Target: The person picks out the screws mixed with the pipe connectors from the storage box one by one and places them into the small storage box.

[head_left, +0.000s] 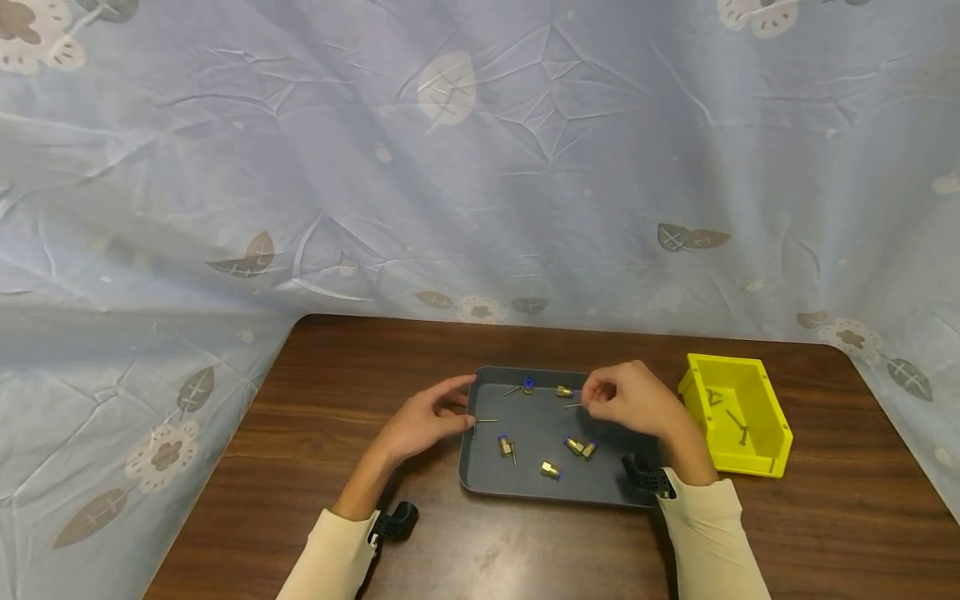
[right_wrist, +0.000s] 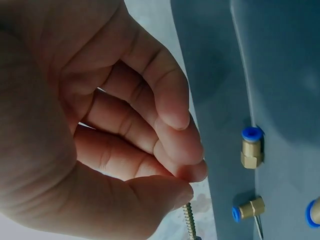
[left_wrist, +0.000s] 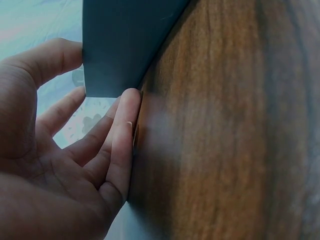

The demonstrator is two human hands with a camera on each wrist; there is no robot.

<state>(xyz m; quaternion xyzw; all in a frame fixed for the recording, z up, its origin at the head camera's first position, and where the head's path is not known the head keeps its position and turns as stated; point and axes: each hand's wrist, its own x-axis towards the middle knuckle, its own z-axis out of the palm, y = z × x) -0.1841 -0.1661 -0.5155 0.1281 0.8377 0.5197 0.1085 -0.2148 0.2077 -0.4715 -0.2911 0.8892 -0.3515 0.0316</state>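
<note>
My right hand is over the right part of a grey tray, thumb and fingertips pinching a thin threaded screw. The screw's upper end is hidden between the fingertips. At the tray's left side, my left hand has its thumb and index fingertip at the rim, the fingers spread and fairly straight. Inside the tray lie several brass push-in fittings with blue collars, including one near the front and one at the back. Loose screws lie among them, such as a screw by the left wall.
To the tray's right stands a yellow bin with several screws on its floor. Everything rests on a dark brown wooden table. Behind the table hangs a pale floral curtain. Each wrist carries a black camera mount.
</note>
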